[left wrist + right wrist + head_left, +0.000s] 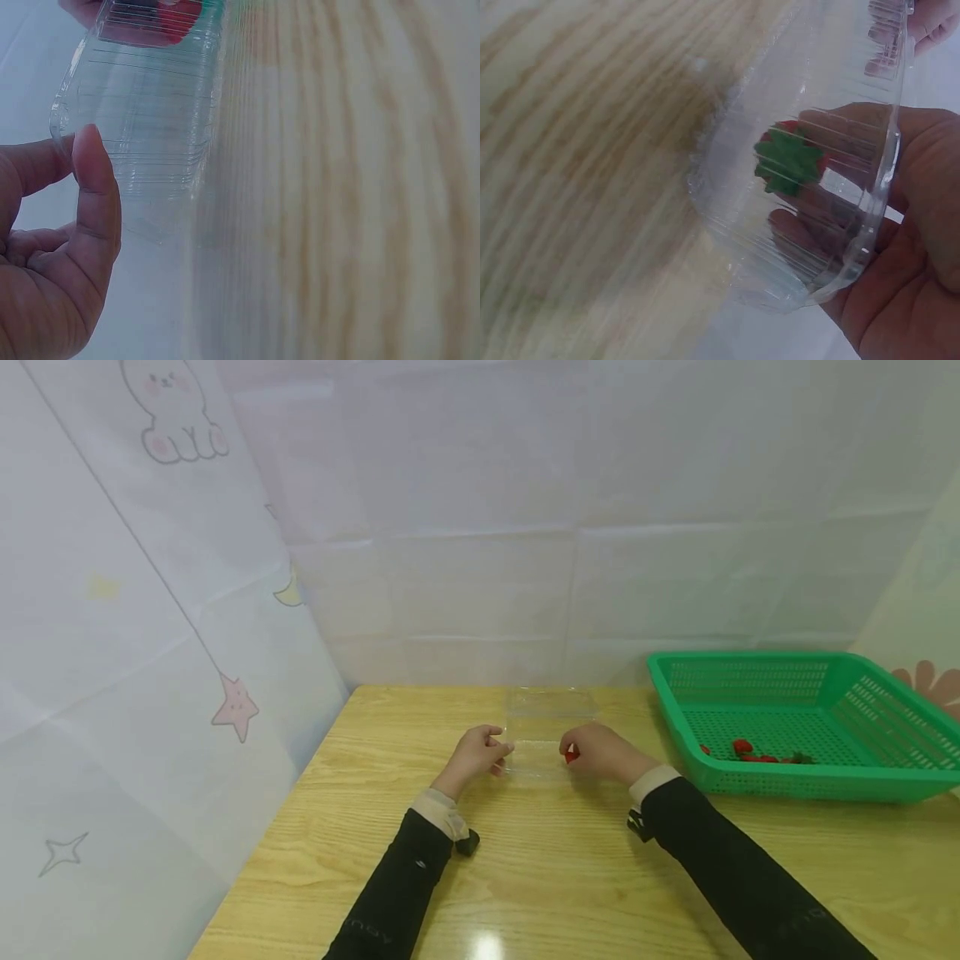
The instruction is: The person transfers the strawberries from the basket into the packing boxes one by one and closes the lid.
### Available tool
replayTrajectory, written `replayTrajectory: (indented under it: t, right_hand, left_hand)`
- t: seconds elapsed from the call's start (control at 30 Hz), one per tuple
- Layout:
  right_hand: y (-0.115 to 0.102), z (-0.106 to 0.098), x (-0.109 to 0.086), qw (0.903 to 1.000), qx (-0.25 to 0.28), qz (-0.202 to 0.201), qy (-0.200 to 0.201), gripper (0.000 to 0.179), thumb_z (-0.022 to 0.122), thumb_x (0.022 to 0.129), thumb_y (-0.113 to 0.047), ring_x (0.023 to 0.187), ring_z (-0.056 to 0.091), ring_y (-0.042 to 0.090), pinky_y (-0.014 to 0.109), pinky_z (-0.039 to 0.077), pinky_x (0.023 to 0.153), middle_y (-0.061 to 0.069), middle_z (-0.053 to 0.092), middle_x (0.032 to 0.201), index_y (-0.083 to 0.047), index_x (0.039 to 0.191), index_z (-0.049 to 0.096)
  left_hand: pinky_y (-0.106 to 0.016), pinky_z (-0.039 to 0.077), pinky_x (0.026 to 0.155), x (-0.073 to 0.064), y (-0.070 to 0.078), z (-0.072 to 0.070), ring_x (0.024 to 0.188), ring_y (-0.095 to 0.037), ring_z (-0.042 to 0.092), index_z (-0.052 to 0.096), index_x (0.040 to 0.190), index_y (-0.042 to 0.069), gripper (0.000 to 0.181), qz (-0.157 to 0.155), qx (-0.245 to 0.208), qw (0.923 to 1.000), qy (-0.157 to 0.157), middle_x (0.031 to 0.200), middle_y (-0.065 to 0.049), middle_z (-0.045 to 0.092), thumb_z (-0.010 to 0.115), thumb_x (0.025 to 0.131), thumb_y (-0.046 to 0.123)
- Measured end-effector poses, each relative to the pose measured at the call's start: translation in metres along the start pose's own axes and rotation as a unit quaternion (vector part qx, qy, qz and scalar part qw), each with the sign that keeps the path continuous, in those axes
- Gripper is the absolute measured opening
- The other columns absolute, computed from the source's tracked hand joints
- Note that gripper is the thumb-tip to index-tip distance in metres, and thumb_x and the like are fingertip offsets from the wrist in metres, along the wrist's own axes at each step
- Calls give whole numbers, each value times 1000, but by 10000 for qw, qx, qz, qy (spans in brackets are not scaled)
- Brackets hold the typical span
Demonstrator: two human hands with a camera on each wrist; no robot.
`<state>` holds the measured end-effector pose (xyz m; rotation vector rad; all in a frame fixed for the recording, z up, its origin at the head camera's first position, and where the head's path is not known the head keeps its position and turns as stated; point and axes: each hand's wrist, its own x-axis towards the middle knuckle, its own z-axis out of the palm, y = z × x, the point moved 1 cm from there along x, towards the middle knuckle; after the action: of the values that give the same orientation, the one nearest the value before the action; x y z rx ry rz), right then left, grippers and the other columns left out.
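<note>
A clear, thin-walled plastic box [536, 758] is sitting near the far edge of the wood-grained tabletop [555, 860], with a clear panel, seemingly its lid, standing toward that edge. The left hand [475, 754] is pinching the box's rim at its left end, thumb against the wall. The right hand's [602, 752] grip is closing around a red strawberry with a green leafy cap [787, 159], which is showing through the ribbed wall at the box's right end. Toward the tabletop's right, a green plastic mesh basket [810, 771] is standing along the far edge, holding more red strawberries [742, 747].

The strawberry is probably being light, perhaps soft; a gentle pinch around its sides, below the cap, is looking best. The box is likely flexing and sliding easily, so steadying its stiffer rim is making more sense than squeezing its walls.
</note>
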<state>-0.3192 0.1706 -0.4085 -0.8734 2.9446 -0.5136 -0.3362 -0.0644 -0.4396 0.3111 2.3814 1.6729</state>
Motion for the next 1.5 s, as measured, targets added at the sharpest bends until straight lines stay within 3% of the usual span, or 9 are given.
replayTrajectory:
  t: [0.37, 0.7, 1.03, 1.3, 1.5]
  right_hand:
    - [1, 1, 13, 9975, -183, 238, -639, 16, 68, 80, 3, 78, 57, 19, 37, 51, 70, 1, 65, 90, -10, 90, 72]
    - [-3, 0, 15, 9964, -179, 173, -806, 13, 76, 78, 1, 70, 53, 16, 34, 50, 67, 1, 64, 86, -9, 86, 73]
    - [-5, -1, 12, 9948, -103, 274, -980, 10, 74, 86, -6, 79, 58, 18, 37, 52, 72, 3, 66, 94, -8, 96, 74]
    - [-12, -10, 8, 9952, -133, 367, -892, 26, 71, 91, -20, 85, 60, 23, 42, 53, 77, 9, 65, 100, -2, 110, 70]
    - [-16, -36, -5, 9996, -123, 30, -254, 27, 70, 91, -17, 92, 62, 29, 44, 53, 78, 13, 66, 103, 0, 112, 68]
  left_hand:
    - [-34, 59, 62, -1, 1, 0, 66, -17, 61, 43, 141, -7, 52, -26, -68, 10000, -6, 100, -24, 62, 64, 96, 11]
    - [-33, 59, 62, 0, 0, 1, 66, -17, 61, 43, 141, -6, 54, -47, -94, 9999, -42, 100, -23, 61, 65, 96, 13]
    - [-33, 59, 61, 3, -4, 2, 65, -18, 61, 45, 140, -5, 53, -14, -160, 9999, -54, 97, -22, 62, 66, 95, 14]
    - [-33, 59, 61, 3, -4, 1, 66, -18, 61, 44, 140, -5, 53, -33, -185, 9998, -45, 97, -21, 62, 65, 95, 14]
    - [-34, 59, 62, 3, -3, 1, 65, -17, 61, 43, 141, -6, 54, -21, -179, 9998, -29, 96, -21, 62, 65, 95, 13]
